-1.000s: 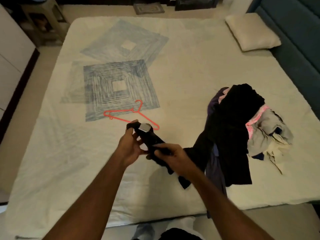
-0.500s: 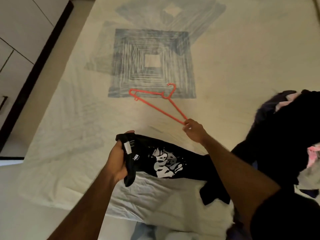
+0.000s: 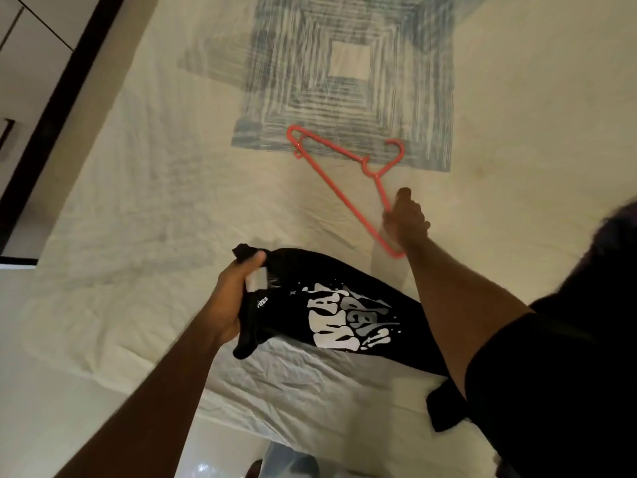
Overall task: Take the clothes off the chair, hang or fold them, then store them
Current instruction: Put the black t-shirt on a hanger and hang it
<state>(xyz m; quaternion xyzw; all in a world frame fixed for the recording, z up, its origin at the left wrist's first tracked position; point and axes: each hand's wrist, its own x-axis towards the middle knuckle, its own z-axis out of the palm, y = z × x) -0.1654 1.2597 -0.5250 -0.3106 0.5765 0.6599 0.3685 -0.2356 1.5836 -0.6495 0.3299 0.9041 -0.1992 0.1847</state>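
Observation:
A black T-shirt [image 3: 348,315] with a white graphic print hangs bunched above the near edge of the bed. My left hand [image 3: 234,298] grips it at the collar, where a white label shows. A red plastic hanger [image 3: 341,174] lies on the sheet with its hook pointing right. My right hand [image 3: 405,222] has its fingers curled round the hanger's near arm. The far end of the shirt runs under my right forearm.
The bed [image 3: 172,201] carries a cream sheet with a blue square pattern [image 3: 348,81]. A dark pile of clothes [image 3: 617,243] shows at the right edge, partly hidden by my sleeve. White wardrobe doors with a dark base [image 3: 44,98] stand to the left.
My right hand let go of the shirt, reached forward and took hold of the red hanger. The left hand keeps the collar. My view has swung down and to the left.

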